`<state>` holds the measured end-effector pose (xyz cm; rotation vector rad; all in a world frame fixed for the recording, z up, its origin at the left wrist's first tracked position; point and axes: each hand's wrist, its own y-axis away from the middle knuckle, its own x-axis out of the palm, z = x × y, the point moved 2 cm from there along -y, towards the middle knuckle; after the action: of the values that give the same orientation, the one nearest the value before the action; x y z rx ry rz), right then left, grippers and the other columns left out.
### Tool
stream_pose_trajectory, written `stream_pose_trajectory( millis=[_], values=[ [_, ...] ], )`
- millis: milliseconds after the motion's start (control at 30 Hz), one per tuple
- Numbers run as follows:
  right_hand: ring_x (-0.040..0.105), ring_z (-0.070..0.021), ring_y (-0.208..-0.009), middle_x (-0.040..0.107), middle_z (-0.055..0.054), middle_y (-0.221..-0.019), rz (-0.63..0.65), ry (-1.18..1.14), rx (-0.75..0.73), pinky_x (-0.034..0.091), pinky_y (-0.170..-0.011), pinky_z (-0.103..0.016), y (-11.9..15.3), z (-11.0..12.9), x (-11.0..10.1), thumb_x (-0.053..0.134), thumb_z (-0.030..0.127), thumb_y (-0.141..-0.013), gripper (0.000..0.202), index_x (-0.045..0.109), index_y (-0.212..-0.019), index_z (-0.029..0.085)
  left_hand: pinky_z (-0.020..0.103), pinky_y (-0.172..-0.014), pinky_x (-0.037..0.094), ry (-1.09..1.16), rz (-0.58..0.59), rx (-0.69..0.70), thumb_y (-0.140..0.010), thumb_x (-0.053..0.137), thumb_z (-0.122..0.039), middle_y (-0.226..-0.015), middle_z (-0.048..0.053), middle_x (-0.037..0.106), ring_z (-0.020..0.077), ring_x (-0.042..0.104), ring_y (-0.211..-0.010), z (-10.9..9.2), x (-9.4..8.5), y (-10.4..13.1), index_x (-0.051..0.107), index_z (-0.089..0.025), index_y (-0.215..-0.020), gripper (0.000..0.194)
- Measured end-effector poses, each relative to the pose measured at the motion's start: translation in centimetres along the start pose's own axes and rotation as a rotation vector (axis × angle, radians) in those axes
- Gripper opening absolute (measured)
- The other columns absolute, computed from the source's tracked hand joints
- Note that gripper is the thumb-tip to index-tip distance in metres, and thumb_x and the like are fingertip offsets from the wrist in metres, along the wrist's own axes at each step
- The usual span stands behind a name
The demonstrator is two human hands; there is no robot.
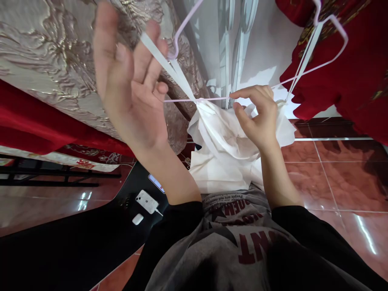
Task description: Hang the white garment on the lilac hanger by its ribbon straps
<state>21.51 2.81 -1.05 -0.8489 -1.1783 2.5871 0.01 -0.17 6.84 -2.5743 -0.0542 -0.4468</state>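
Note:
A white garment point(226, 141) hangs by thin white straps from a pale pink hanger point(214, 99) in front of me. One strap point(169, 66) runs up from the left part of the hanger to the fingers of my left hand point(133, 89). That hand is raised, palm showing, slightly blurred, its fingers apart; the strap's end passes by the fingertips. My right hand point(260, 113) is at the hanger's bar above the cloth, thumb and forefinger apart, the forefinger's tip at the bar. Another strap point(304, 60) loops over the hanger's right side.
Shiny embossed fabric point(60, 52) hangs at the left, red cloth point(342, 72) at the right. On a black table point(75, 238) at the lower left lie a white phone point(147, 201), a second phone point(156, 182) and a small white case point(137, 219). Reddish tiles point(339, 178) cover the floor.

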Motion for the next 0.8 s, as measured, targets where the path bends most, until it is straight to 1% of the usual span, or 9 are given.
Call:
stream_pose_trajectory(
  millis=[167,233,300,367,500,567,700,733,800],
  values=[
    [0.062,-0.0187,-0.097,0.071,0.001,-0.1,0.01,0.011,0.005,0.048,-0.097,-0.043,-0.1,-0.2,-0.4,0.058,0.031,-0.092,0.014,0.069,-0.1,0.029,0.029,-0.082,0.057,-0.223,-0.426,0.337,-0.101,0.052,-0.011,-0.13,-0.006,0.067,0.0234,0.051,-0.136,2.7,-2.7,1.0,0.06,-0.029,-0.114,0.024],
    [0.062,-0.0191,-0.097,0.072,0.0,-0.1,0.003,0.002,0.005,0.048,-0.098,-0.044,-0.1,-0.3,-0.5,0.058,0.033,-0.093,0.015,0.07,-0.101,0.029,0.029,-0.084,0.056,-0.235,-0.553,0.31,-0.095,0.054,-0.003,-0.13,-0.007,0.067,0.0217,0.052,-0.135,4.5,-4.1,1.3,0.06,-0.029,-0.113,0.032],
    [0.063,-0.0196,-0.1,0.072,0.0,-0.103,0.017,-0.02,-0.009,0.048,-0.101,-0.046,0.0,-0.2,-0.5,0.057,0.034,-0.093,0.018,0.07,-0.104,0.029,0.03,-0.088,0.055,-0.19,-0.522,0.153,-0.1,0.053,-0.009,-0.124,-0.002,0.07,0.0211,0.059,-0.126,6.2,-4.6,1.3,0.061,-0.025,-0.115,0.024],
    [0.063,-0.0202,-0.105,0.072,0.0,-0.108,0.038,-0.034,-0.019,0.047,-0.105,-0.048,0.1,0.2,-0.3,0.057,0.035,-0.093,0.02,0.069,-0.109,0.03,0.032,-0.092,0.054,-0.102,-0.395,0.021,-0.107,0.049,-0.024,-0.115,0.004,0.073,0.0211,0.067,-0.112,7.5,-4.0,1.0,0.064,-0.022,-0.116,0.018],
    [0.064,-0.0202,-0.116,0.071,0.002,-0.117,0.081,-0.075,0.0,0.039,-0.119,-0.052,0.2,0.9,-0.5,0.057,0.036,-0.094,0.021,0.067,-0.113,0.033,0.03,-0.082,0.054,0.05,-0.302,-0.011,-0.108,0.044,-0.025,-0.095,0.003,0.072,0.0193,0.071,-0.094,8.3,-1.9,1.1,0.063,-0.023,-0.104,0.02],
    [0.064,-0.0204,-0.117,0.07,0.001,-0.118,-0.013,-0.136,-0.012,0.043,-0.115,-0.05,0.2,0.5,-1.3,0.058,0.034,-0.093,0.022,0.067,-0.113,0.033,0.028,-0.076,0.053,0.046,-0.289,-0.04,-0.108,0.044,-0.024,-0.089,0.003,0.07,0.0195,0.071,-0.094,8.4,-1.2,1.2,0.06,-0.023,-0.095,0.021],
    [0.062,-0.0179,-0.108,0.065,-0.004,-0.12,-0.496,-0.115,0.074,0.052,-0.089,-0.034,-0.2,-2.6,-4.5,0.062,0.01,-0.079,0.045,0.068,-0.12,0.028,0.028,-0.076,0.052,0.008,-0.301,-0.095,-0.109,0.043,-0.023,-0.087,0.004,0.07,0.0203,0.07,-0.098,8.4,-1.2,1.2,0.057,-0.024,-0.09,0.024],
    [0.062,-0.0158,-0.102,0.064,-0.005,-0.122,-0.503,-0.091,0.136,0.052,-0.086,-0.032,-0.5,-3.4,-5.0,0.063,0.006,-0.073,0.051,0.07,-0.119,0.026,0.028,-0.077,0.051,0.005,-0.32,-0.103,-0.109,0.043,-0.022,-0.085,0.004,0.07,0.0203,0.07,-0.097,8.3,-1.3,1.2,0.057,-0.024,-0.089,0.024],
    [0.062,-0.0112,-0.087,0.066,-0.006,-0.118,-0.375,-0.076,0.249,0.052,-0.079,-0.028,-1.2,-4.5,-5.5,0.065,0.006,-0.07,0.046,0.074,-0.112,0.023,0.028,-0.081,0.051,0.0,-0.352,-0.106,-0.11,0.043,-0.02,-0.083,0.003,0.069,0.0205,0.07,-0.098,8.3,-1.5,1.1,0.057,-0.023,-0.09,0.025]
  ],
)
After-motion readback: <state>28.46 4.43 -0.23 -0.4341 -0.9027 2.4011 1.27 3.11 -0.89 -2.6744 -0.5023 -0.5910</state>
